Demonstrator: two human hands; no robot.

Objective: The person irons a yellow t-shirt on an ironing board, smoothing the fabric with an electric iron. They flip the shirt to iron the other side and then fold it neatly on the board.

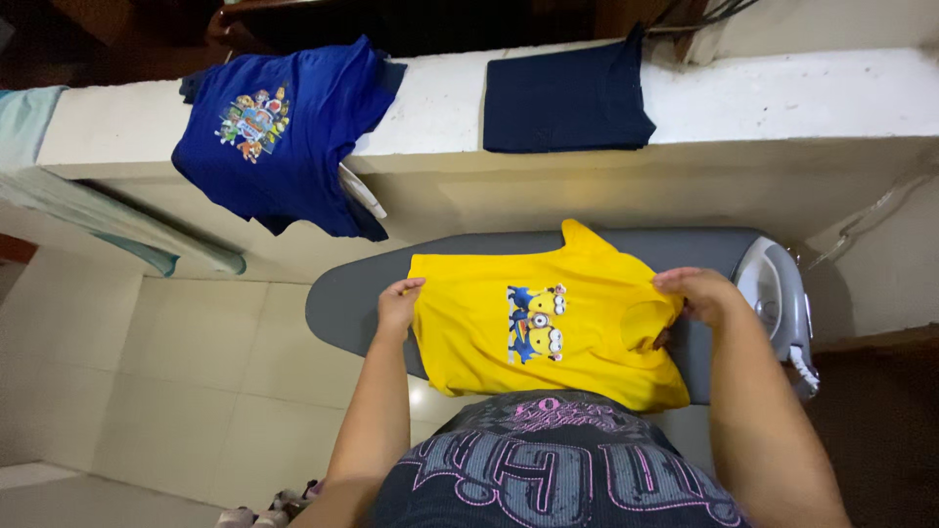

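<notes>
The yellow shirt hides much of the grey ironing board.

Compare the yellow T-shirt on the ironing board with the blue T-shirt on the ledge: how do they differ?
The yellow T-shirt lies spread on the grey ironing board; the blue T-shirt hangs over the white ledge. Left hand and right hand hold the yellow one; nothing touches the blue. Both carry cartoon prints.

2 bare forearms reach forward; left hand fingers curled, right hand pinching, well apart.
</notes>
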